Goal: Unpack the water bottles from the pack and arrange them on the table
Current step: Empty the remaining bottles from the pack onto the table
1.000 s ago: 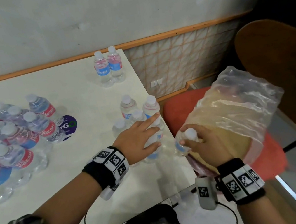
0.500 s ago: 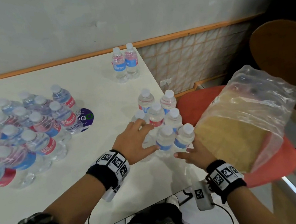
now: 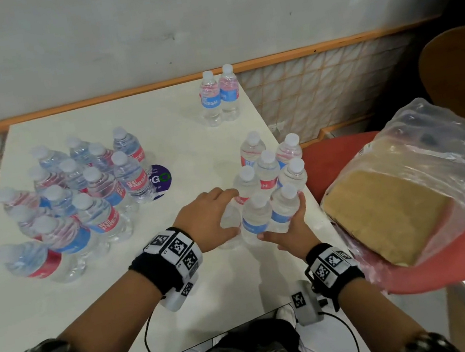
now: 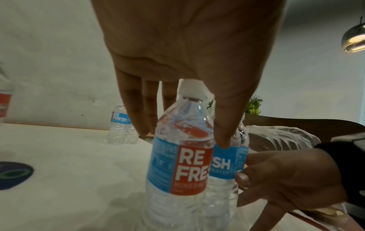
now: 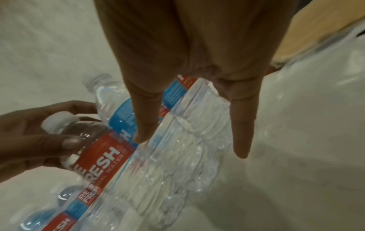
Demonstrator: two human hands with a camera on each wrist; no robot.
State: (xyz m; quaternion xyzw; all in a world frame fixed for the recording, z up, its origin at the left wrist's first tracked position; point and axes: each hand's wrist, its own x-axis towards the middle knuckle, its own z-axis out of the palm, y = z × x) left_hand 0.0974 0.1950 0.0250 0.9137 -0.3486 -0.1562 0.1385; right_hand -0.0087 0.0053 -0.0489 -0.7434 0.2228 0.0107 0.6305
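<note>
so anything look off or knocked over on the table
Nothing spilled or damaged: every bottle in view is capped and seems upright. Only oddity: the small cluster that the left hand and right hand touch stands close to the table's right edge, beside the chair holding the pack. The left group's lean may just be the wide lens.

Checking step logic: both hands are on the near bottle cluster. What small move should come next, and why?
Probably the right hand nudges the front-right bottle inward against its neighbours: it stands nearest the table edge, while the left hand grips the front-left bottle.
</note>
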